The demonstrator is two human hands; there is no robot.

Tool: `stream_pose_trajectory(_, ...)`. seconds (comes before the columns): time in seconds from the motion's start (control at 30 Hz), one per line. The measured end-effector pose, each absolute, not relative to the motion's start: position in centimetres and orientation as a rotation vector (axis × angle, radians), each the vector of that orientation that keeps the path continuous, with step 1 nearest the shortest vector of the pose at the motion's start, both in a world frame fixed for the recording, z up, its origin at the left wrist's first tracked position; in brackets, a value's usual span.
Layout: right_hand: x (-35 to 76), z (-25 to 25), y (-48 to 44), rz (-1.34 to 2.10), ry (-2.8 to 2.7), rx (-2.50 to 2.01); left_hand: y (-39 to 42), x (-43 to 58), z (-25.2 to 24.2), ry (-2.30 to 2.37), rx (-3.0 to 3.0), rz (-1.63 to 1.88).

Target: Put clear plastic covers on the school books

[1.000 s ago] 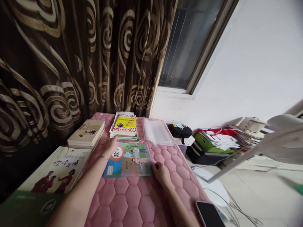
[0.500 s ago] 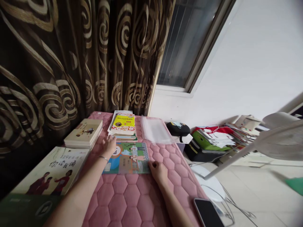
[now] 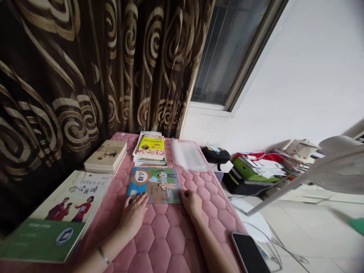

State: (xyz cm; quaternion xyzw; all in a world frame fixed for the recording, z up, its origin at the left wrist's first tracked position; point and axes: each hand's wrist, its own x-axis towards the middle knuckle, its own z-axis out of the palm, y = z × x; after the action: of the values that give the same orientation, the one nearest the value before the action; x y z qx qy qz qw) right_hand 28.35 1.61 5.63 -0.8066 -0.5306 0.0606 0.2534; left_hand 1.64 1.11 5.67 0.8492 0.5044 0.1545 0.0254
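Note:
A maths textbook [image 3: 155, 185] with a blue and green picture cover lies flat on the pink quilted pad. My left hand [image 3: 135, 212] rests at its lower left corner, fingers stretched out over the cover. At the opposite edge, my right hand [image 3: 192, 203] has its fingers curled in and pinches the book's right side. Just beyond the textbook stands a stack of books [image 3: 150, 146] topped by a yellow cover. Clear plastic sleeves [image 3: 190, 153] lie to the right of that stack.
On the left are a pile of beige books [image 3: 106, 155] and a larger green-and-white book [image 3: 57, 212]. A phone [image 3: 250, 252] lies at the pad's right edge. Beyond that edge are a white fan [image 3: 287, 189], loose cables and a black case [image 3: 215, 154]. A patterned curtain [image 3: 127, 68] hangs behind.
My left hand has moved from the textbook's upper left corner down to its lower left corner, uncovering the title. The right hand stays at the right edge. The view has shifted slightly.

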Motion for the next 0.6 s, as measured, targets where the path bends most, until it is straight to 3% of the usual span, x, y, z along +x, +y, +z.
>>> stream_pose_trajectory(0.27,26.2,8.1,0.7,-0.07,-1.646,-2.198,1.0,1.2,6.6,1.608,2.622,0.605)
stream_pose_trajectory(0.43,21.8,8.5,-0.3,0.059,-1.952,-1.857,1.5,3.3,7.8,1.564,2.597,0.604)
stream_pose_trajectory(0.6,19.2,8.1,0.0,0.058,-1.993,-1.823,2.3,3.9,7.3,1.574,2.604,0.61)
